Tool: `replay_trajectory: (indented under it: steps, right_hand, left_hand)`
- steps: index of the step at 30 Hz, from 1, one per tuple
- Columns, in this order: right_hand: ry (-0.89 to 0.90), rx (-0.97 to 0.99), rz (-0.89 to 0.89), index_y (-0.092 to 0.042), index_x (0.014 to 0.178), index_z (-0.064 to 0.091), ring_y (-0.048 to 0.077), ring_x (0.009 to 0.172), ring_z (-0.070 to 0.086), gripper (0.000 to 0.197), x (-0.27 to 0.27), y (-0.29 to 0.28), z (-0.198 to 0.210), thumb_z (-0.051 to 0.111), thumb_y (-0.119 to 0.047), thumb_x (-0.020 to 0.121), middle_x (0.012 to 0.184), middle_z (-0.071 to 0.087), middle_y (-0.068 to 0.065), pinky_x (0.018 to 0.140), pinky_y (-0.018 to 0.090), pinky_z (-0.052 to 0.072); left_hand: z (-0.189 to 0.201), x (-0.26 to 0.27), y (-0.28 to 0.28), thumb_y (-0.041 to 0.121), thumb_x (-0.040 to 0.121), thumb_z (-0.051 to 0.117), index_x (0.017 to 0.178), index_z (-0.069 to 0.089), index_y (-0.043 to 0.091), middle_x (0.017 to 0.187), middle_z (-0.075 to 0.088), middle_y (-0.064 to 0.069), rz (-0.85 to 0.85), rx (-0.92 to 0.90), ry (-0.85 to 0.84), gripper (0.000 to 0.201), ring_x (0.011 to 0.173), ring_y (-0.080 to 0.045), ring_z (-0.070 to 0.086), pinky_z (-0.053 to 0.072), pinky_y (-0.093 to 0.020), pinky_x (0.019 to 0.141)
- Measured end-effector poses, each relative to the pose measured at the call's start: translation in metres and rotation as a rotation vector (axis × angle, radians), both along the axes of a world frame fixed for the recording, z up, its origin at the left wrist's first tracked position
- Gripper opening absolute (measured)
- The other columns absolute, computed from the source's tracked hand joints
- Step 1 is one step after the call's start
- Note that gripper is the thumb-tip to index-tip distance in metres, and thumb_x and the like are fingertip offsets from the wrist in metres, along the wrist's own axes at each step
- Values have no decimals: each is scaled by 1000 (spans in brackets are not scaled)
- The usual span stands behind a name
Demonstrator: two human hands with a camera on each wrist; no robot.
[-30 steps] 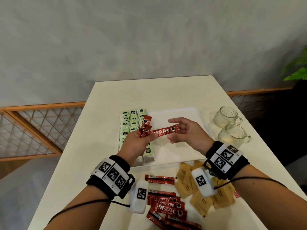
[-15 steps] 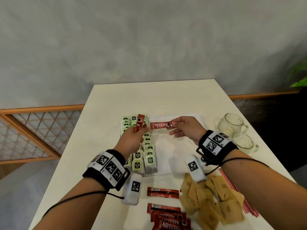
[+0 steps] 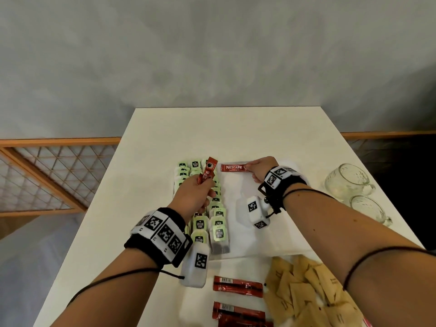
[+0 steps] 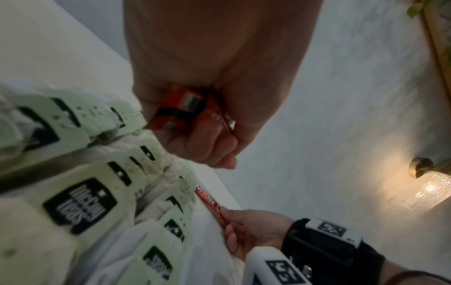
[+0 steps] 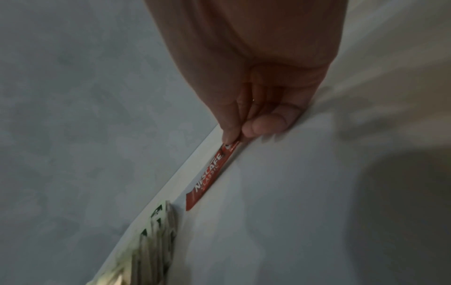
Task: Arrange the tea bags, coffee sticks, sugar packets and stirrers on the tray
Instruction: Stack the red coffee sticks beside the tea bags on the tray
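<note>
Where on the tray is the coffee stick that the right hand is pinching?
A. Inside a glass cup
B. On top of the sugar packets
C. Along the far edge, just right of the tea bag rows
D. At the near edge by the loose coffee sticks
C: the right hand pinches one end of the coffee stick, which lies along the far edge of the tray, beside the tea bag rows.

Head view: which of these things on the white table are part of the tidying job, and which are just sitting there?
Part of the job:
white rectangular tray
green-tagged tea bags
red coffee stick in right hand
red coffee sticks in left hand
loose red coffee sticks
brown paper sugar packets

Lying about:
two clear glass mugs
</note>
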State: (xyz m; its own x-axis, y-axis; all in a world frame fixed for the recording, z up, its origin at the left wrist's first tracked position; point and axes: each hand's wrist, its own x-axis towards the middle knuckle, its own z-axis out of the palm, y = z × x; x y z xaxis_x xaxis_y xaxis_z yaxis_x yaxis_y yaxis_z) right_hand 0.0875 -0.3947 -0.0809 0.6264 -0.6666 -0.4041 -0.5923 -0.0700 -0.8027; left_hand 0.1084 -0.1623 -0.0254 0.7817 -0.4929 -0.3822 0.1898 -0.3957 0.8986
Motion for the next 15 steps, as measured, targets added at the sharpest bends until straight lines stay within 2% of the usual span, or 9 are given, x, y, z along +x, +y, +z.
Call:
replay_trajectory:
  steps: [5, 9, 11, 13, 15]
  right_hand:
    - [14, -33, 17, -22, 65, 65, 28, 65, 60, 19, 8, -5, -3, 78, -23, 78, 63, 65, 6, 80, 43, 56]
    - [27, -55, 75, -22, 72, 62, 22, 68, 59, 17, 3, -3, 3, 74, -31, 80, 78, 64, 3, 68, 31, 53]
    - [28, -149, 65, -18, 67, 57, 25, 67, 55, 28, 0, 4, 10, 69, -38, 84, 75, 60, 6, 69, 33, 50]
    - [-93, -124, 21, -12, 75, 63, 24, 65, 53, 32, -6, 17, 18, 63, -42, 89, 76, 61, 7, 67, 35, 50]
    - [-267, 61, 62, -10, 92, 70, 16, 58, 50, 35, -18, 35, 31, 60, -43, 91, 78, 63, 4, 55, 28, 45]
  left_hand:
    - [-3, 2, 1, 24, 92, 58, 91, 67, 10, 69, 65, -2, -22, -31, 25, 17, 45, -12, 42, 33, -19, 39]
    - [-8, 1, 1, 33, 96, 55, 100, 69, 10, 68, 63, 0, -83, -51, 37, 27, 46, -12, 43, 34, -19, 40]
    - [-10, 0, 1, 35, 98, 53, 102, 69, 11, 67, 59, 2, -105, -37, 25, 28, 45, -9, 41, 33, -19, 40]
    - [-11, 0, -1, 34, 98, 53, 102, 68, 12, 67, 53, 3, -123, -15, 17, 27, 44, -8, 37, 31, -19, 41]
    - [-10, -2, -4, 33, 98, 53, 103, 68, 12, 66, 49, 5, -149, 0, 18, 27, 44, -8, 34, 29, -20, 42]
